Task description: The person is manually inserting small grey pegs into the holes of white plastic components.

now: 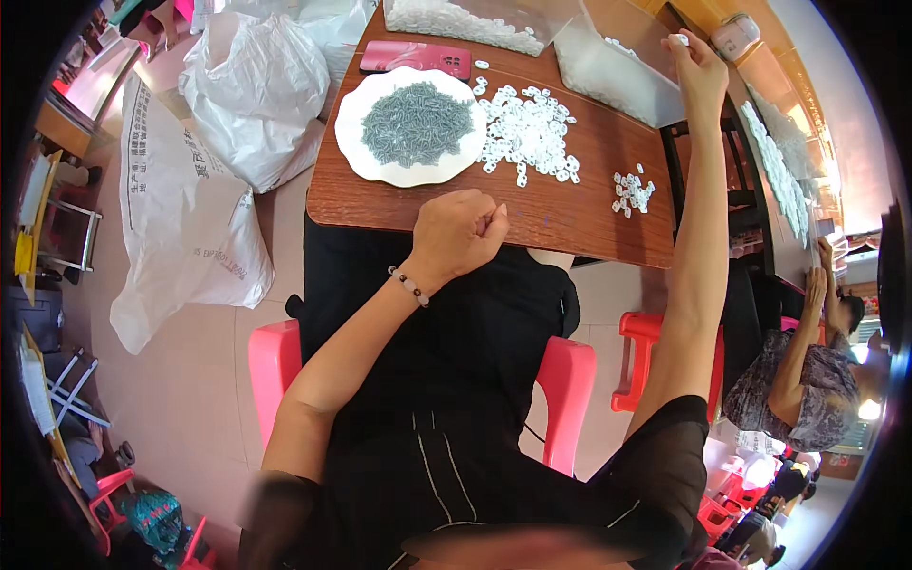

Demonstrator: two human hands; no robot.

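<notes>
My left hand (461, 233) is curled closed at the near edge of the brown table (598, 218), below the scalloped white plate (353, 142). Whatever its fingers hold, if anything, is hidden. On the plate lies a heap of small grey pins (416, 123). Up at the far right, my right hand (701, 76) pinches a small white plastic piece (678, 40) at the side of a clear bin (622, 85) that holds more white pieces. A spread pile of white two-holed pieces (527, 133) lies right of the plate, and a smaller cluster (632, 193) sits nearer the right edge.
A pink phone (415, 59) lies behind the plate. Another clear bin of white pieces (465, 24) stands at the back. Large white sacks (252, 95) rest on the floor at left. To the right, a co-worker (807, 380) sits at another table.
</notes>
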